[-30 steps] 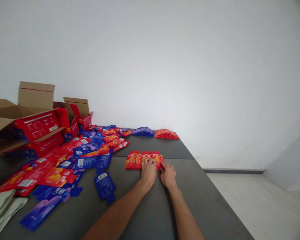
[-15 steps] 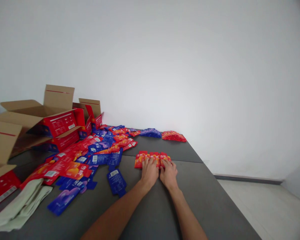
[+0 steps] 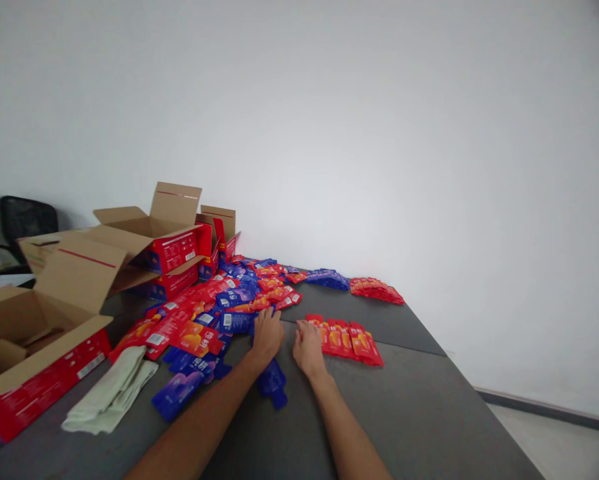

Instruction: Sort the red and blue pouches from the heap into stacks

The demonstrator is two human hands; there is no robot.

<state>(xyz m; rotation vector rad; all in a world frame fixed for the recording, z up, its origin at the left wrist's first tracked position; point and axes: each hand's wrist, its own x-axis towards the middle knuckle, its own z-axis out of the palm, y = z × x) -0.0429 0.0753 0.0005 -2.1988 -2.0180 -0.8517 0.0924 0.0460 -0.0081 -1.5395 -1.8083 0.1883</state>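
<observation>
My left hand (image 3: 268, 337) lies over the near right edge of the pouch pile, its fingers reaching forward and slightly apart. Its fingertips are by a blue pouch (image 3: 235, 323), and whether they touch it I cannot tell. Another blue pouch (image 3: 272, 381) lies under and beside my left wrist. My right hand (image 3: 308, 347) is open, low over the table, just left of an overlapping row of red pouches (image 3: 346, 340) with orange fruit on them. Its fingertips are close to the leftmost pouch; contact is unclear.
Mixed red and blue pouches (image 3: 194, 339) spread across the left of the grey table (image 3: 409, 400). Open red cartons (image 3: 86, 350) stand beyond, and a folded pale cloth (image 3: 112, 393) lies nearer. A blue stack (image 3: 328, 279) and a red stack (image 3: 376, 289) sit at the back.
Both hands have come off the red pouch row and moved left of it, the left one to the pile's edge. The view has turned left, showing more cartons and a chair.
</observation>
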